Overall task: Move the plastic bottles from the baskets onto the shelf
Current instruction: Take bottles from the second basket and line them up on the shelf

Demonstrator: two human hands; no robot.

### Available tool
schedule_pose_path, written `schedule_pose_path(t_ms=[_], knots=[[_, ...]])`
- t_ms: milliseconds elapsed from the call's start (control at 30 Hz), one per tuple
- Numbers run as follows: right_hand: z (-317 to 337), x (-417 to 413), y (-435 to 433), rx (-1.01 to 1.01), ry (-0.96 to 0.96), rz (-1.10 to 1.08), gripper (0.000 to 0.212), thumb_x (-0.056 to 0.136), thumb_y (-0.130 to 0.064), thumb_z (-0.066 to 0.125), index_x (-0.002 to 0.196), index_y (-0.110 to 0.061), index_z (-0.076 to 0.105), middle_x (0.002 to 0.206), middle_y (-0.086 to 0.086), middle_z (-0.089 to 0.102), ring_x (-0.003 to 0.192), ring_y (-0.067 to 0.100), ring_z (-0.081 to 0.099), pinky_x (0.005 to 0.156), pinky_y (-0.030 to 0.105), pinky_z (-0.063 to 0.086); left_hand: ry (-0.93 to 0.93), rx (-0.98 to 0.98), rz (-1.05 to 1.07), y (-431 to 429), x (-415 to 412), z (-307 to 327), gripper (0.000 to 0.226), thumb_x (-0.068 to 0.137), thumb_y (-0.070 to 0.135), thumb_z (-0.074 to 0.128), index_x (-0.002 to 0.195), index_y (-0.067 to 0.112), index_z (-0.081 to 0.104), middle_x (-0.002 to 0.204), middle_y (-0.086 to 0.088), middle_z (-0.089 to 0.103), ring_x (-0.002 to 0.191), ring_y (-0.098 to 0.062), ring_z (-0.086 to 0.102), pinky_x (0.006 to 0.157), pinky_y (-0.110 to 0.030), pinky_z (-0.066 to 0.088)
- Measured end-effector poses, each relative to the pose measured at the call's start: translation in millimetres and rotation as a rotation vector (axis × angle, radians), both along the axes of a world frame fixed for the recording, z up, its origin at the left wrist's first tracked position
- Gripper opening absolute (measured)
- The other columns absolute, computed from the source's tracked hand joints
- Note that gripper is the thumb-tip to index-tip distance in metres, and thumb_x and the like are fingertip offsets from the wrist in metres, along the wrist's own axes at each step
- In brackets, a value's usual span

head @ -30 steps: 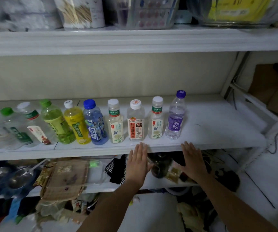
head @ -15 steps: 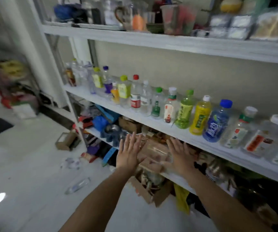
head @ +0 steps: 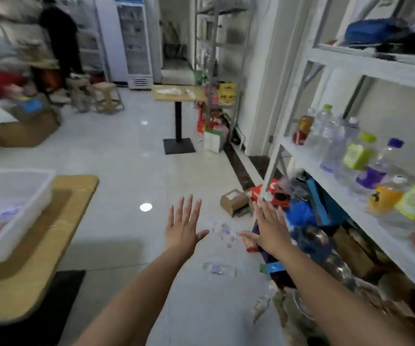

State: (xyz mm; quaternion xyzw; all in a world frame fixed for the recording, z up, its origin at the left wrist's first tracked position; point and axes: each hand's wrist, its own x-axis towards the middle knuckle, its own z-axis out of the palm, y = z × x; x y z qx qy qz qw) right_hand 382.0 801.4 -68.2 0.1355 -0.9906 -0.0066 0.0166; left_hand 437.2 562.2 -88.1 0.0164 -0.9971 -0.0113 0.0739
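- Both hands have swung off the shelf [head: 308, 166] edge; left hand [head: 185, 228] and right hand [head: 270, 228] spread, empty.
- Bottles [head: 373, 171] line its front edge.
- Next likely: reach the basket [head: 34, 196] at the surface's [head: 71, 196] far edge.

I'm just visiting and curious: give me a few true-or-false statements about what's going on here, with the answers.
1. The left hand and the right hand are both open and hold nothing. True.
2. A clear bottle lies on the floor. True.
3. The white bin sits on the shelf. False: it sits on the wooden table at the left.
4. The shelf holds nothing. False: several bottles stand on it.
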Motion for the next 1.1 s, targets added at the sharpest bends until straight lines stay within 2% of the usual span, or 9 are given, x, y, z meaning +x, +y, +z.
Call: schedule_pose_path(t_ms=[167, 300, 467, 567, 667, 800, 867, 967, 1100], knots=[[3, -100, -161, -0.080, 0.018, 0.301, 0.092, 0.087, -0.069, 0.038, 0.153, -0.016, 0.002, 0.161, 0.004, -0.006, 0.148, 0.021, -0.008, 0.118, 0.044, -0.008, 0.030, -0.044, 0.315, -136, -35, 14, 0.081, 0.095, 0.065, 0.022, 0.145, 0.025, -0.028, 0.158, -0.002, -0.027, 0.145, -0.026, -0.024, 0.115, -0.044, -0.017], [3, -136, -277, -0.079, 0.047, 0.534, 0.090, 0.088, -0.069, 0.037, 0.153, -0.018, 0.002, 0.161, 0.001, -0.006, 0.148, 0.019, -0.009, 0.117, 0.042, -0.009, 0.055, -0.001, 0.605, -221, -29, 20, 0.083, 0.093, 0.066, 0.027, 0.144, 0.029, -0.027, 0.160, -0.001, -0.021, 0.147, -0.025, -0.018, 0.117, -0.044, -0.013], [0, -139, -403, -0.066, 0.015, 0.815, 0.092, 0.087, -0.070, 0.036, 0.153, -0.017, -0.001, 0.161, 0.003, -0.009, 0.148, 0.020, -0.010, 0.117, 0.042, -0.011, 0.010, 0.022, 0.889, -296, 20, 4, 0.085, 0.091, 0.068, 0.027, 0.149, 0.025, -0.019, 0.159, -0.002, -0.021, 0.147, -0.028, -0.016, 0.116, -0.046, -0.014], [0, -137, -469, -0.041, 0.020, 0.959, 0.092, 0.088, -0.069, 0.036, 0.153, -0.015, 0.000, 0.161, 0.004, -0.006, 0.148, 0.021, -0.009, 0.118, 0.043, -0.010, -0.023, 0.010, 1.043, -335, 39, 4, 0.083, 0.092, 0.067, 0.023, 0.146, 0.025, -0.023, 0.155, -0.004, -0.029, 0.145, -0.030, -0.022, 0.117, -0.047, -0.013], [-4, -134, -532, -0.039, 0.008, 1.066, 0.092, 0.088, -0.069, 0.038, 0.153, -0.015, 0.001, 0.161, 0.004, -0.004, 0.149, 0.021, -0.006, 0.120, 0.044, -0.006, -0.042, 0.072, 1.183, -378, 56, -7, 0.075, 0.094, 0.064, 0.019, 0.143, 0.028, -0.026, 0.154, -0.002, -0.030, 0.145, -0.030, -0.022, 0.116, -0.046, -0.013], [-12, -141, -610, -0.018, 0.011, 1.153, 0.091, 0.088, -0.068, 0.040, 0.153, -0.016, 0.004, 0.161, 0.004, -0.002, 0.148, 0.021, -0.004, 0.119, 0.045, -0.004, -0.054, 0.194, 1.363, -438, 67, -23, 0.077, 0.090, 0.064, 0.004, 0.148, 0.021, -0.022, 0.158, -0.006, -0.026, 0.146, -0.028, -0.022, 0.116, -0.047, -0.014], [-10, -149, -642, 0.013, -0.005, 1.204, 0.091, 0.088, -0.066, 0.042, 0.153, -0.018, 0.002, 0.161, 0.003, -0.002, 0.148, 0.021, -0.004, 0.118, 0.045, -0.005, -0.064, 0.266, 1.393, -463, 59, -26, 0.081, 0.090, 0.066, 0.008, 0.149, 0.020, -0.022, 0.158, -0.005, -0.026, 0.146, -0.027, -0.022, 0.117, -0.048, -0.012], [-13, -166, -691, 0.028, 0.061, 1.265, 0.092, 0.087, -0.067, 0.040, 0.153, -0.019, -0.001, 0.161, 0.003, -0.004, 0.148, 0.020, -0.006, 0.117, 0.046, -0.008, -0.058, 0.222, 1.389, -500, 49, -31, 0.084, 0.084, 0.068, 0.001, 0.150, 0.021, -0.020, 0.157, -0.005, -0.027, 0.146, -0.028, -0.022, 0.117, -0.046, -0.012], [-24, -173, -741, 0.116, 0.028, 1.339, 0.092, 0.088, -0.067, 0.038, 0.153, -0.016, -0.003, 0.160, 0.004, -0.008, 0.148, 0.022, -0.010, 0.117, 0.046, -0.010, -0.128, 0.185, 1.375, -536, 48, -45, 0.083, 0.094, 0.063, 0.023, 0.149, 0.021, -0.022, 0.155, -0.007, -0.031, 0.144, -0.030, -0.025, 0.118, -0.047, -0.012]])
